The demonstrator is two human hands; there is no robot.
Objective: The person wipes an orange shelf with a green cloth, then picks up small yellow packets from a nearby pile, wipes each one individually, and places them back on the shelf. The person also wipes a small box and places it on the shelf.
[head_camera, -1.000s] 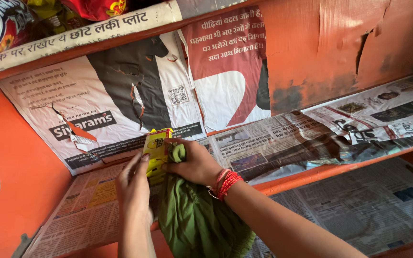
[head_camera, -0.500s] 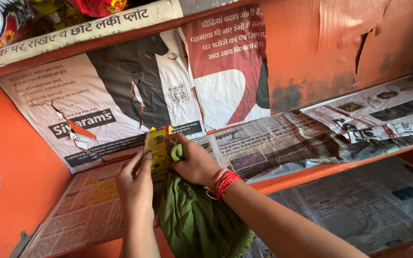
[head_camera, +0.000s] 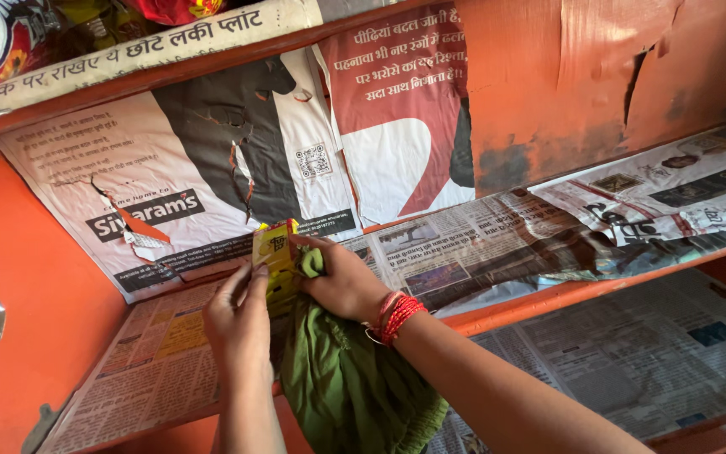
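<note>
Where the newspaper-lined shelf (head_camera: 497, 252) meets its left wall, both hands clamp a small yellow packet (head_camera: 274, 262), held upright just behind the shelf's front edge. The left hand (head_camera: 237, 324) pinches its near side; the right hand (head_camera: 342, 282) grips the far side along with a green cloth (head_camera: 346, 391) that hangs over the front edge. Bare newspaper lining runs rightward along the shelf; the orange side wall (head_camera: 35, 353) stands near on the left.
</note>
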